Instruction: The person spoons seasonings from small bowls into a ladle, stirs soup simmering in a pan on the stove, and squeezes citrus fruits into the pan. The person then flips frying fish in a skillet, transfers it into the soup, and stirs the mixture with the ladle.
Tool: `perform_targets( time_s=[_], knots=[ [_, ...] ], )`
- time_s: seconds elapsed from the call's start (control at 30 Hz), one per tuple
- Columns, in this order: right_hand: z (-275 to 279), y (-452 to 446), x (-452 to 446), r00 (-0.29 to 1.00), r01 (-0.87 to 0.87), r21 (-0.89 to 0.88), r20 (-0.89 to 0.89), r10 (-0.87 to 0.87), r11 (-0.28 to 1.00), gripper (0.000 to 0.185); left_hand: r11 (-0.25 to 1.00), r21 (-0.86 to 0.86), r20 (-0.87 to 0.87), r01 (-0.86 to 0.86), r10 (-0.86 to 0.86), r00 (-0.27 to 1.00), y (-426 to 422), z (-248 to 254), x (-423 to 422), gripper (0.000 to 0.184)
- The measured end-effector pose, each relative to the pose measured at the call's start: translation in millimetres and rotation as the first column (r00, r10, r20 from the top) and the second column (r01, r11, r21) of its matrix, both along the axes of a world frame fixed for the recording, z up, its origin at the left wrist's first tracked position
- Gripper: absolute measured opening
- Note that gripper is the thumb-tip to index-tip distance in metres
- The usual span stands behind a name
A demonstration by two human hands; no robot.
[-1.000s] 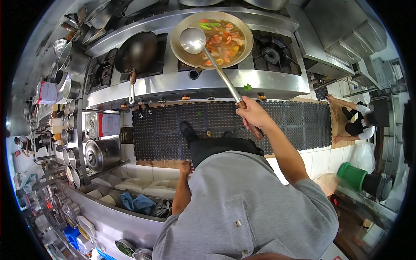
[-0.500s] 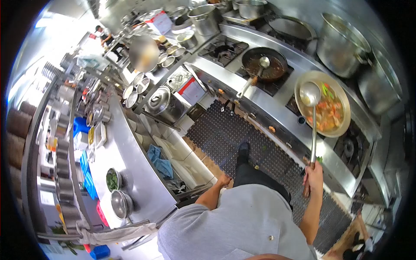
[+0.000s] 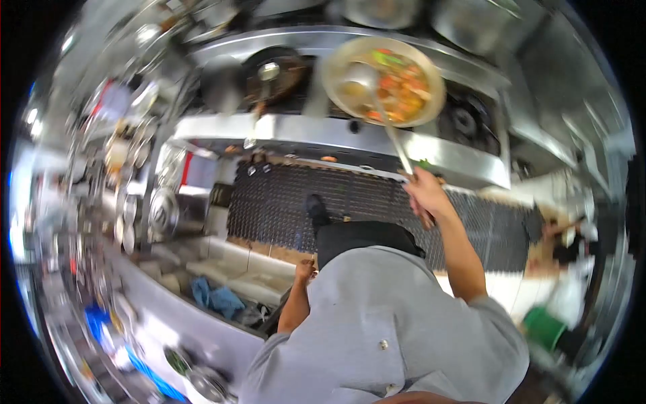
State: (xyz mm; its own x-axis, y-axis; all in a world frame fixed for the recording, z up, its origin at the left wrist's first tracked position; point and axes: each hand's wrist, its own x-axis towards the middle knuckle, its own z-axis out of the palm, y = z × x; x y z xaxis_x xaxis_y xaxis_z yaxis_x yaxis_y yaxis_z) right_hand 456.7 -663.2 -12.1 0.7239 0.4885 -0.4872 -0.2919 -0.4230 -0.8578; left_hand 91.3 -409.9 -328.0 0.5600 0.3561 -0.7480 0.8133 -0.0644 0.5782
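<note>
My right hand (image 3: 428,193) is closed round the wooden handle of a long metal ladle (image 3: 391,129). The ladle's bowl rests in a wide pan (image 3: 331,75) of reddish stew with green pieces, on the stove. My left hand (image 3: 305,270) hangs low beside my hip, near the counter's edge; its fingers look curled, and whether they hold anything cannot be made out. Left of the stew pan, a dark frying pan (image 3: 291,77) sits on a burner with a second ladle in it. The view is blurred by motion.
A steel stove front (image 3: 303,128) runs across ahead, with a black rubber mat (image 3: 282,209) below. Large pots stand behind the burners. To the left are a lidded pot (image 3: 165,212) and a steel counter (image 3: 222,347). A green bin (image 3: 544,328) and another person's arm (image 3: 564,227) are at the right.
The view swung left and then back right. My right hand still grips the ladle, whose bowl stays in the stew. A ladle now shows in the dark pan, unlike in the oldest frame.
</note>
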Motion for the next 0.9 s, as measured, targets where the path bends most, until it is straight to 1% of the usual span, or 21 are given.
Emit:
perform_targets(
  time_s=[0.07,0.13,0.17,0.2,0.27,0.3,0.33,0.4,0.43,0.47,0.53,0.57,0.6,0.67,0.7,0.77,0.8,0.83,0.87,0.9],
  knots=[
    [-10,-2,3,1.0,0.001,-0.051,0.009,-0.001,0.999,0.027,0.999,-0.028,0.038,-0.03,0.031,0.999,3,11,4,0.029],
    [-5,-4,4,0.999,0.016,-0.064,0.031,-0.014,0.998,0.028,0.998,-0.047,0.064,-0.045,0.048,0.997,1,13,7,0.028],
    [-9,-5,5,0.999,0.022,-0.068,0.036,-0.019,0.997,0.018,0.998,-0.051,0.071,-0.039,0.042,0.997,1,13,7,0.028],
    [-7,-6,5,0.999,0.043,-0.072,0.034,-0.041,0.996,0.018,0.998,-0.053,0.084,-0.033,0.037,0.996,2,13,8,0.028],
    [0,-5,4,0.999,0.03,-0.102,0.025,-0.028,0.994,0.017,0.998,-0.055,0.106,-0.021,0.026,0.994,4,13,9,0.028],
    [-1,-6,6,0.999,0.038,-0.047,-0.025,-0.04,0.998,0.017,0.998,-0.053,0.117,-0.016,0.022,0.993,5,13,10,0.028],
    [0,-7,9,0.998,0.05,-0.047,-0.027,-0.051,0.998,0.017,0.999,-0.052,0.127,-0.012,0.018,0.992,6,13,12,0.027],
    [5,-14,15,0.957,0.112,0.191,-0.287,-0.054,0.975,0.018,0.998,-0.056,0.134,-0.013,0.02,0.991,7,13,13,0.027],
    [14,-16,18,0.936,0.139,0.26,-0.349,-0.041,0.956,0.02,0.998,-0.059,0.138,-0.01,0.018,0.99,8,15,17,0.027],
    [20,-21,22,0.935,0.146,0.257,-0.351,-0.048,0.955,0.02,0.998,-0.062,0.141,-0.012,0.02,0.99,9,19,19,0.027],
    [29,-34,32,0.887,0.217,0.459,-0.461,0.022,0.862,0.021,0.997,-0.07,0.14,-0.025,0.035,0.989,9,28,26,0.026],
    [35,-39,35,0.858,0.255,0.467,-0.513,0.024,0.847,0.023,0.997,-0.076,0.142,-0.032,0.042,0.989,7,34,28,0.026],
    [43,-43,36,0.854,0.278,0.475,-0.521,0.012,0.835,0.024,0.996,-0.08,0.143,-0.041,0.052,0.988,5,41,31,0.026],
    [48,-51,39,0.888,0.253,0.47,-0.459,-0.011,0.845,0.023,0.995,-0.088,0.152,-0.051,0.064,0.986,0,53,34,0.026],
    [52,-54,39,0.887,0.25,0.468,-0.462,-0.007,0.848,0.023,0.994,-0.09,0.158,-0.059,0.073,0.985,-1,55,35,0.026],
    [62,-58,37,0.952,0.189,0.385,-0.298,-0.073,0.903,0.02,0.992,-0.103,0.174,-0.068,0.086,0.981,4,27,22,0.025],
    [67,-57,36,0.951,0.186,0.383,-0.3,-0.068,0.905,0.02,0.958,0.268,0.51,0.105,-0.234,0.828,12,-13,9,0.024],
    [72,-57,36,0.966,0.183,0.304,-0.234,-0.113,0.935,0.019,0.766,0.633,0.625,0.109,-0.589,0.512,15,-35,1,0.024],
    [74,-57,35,0.975,0.187,0.224,-0.161,-0.153,0.957,0.017,0.739,0.667,0.638,0.094,-0.631,0.441,16,-44,-5,0.024],
    [73,-58,36,0.977,0.196,0.197,-0.128,-0.173,0.961,0.016,0.828,0.54,0.63,0.152,-0.517,0.579,15,-45,-7,0.023]
  ],
)
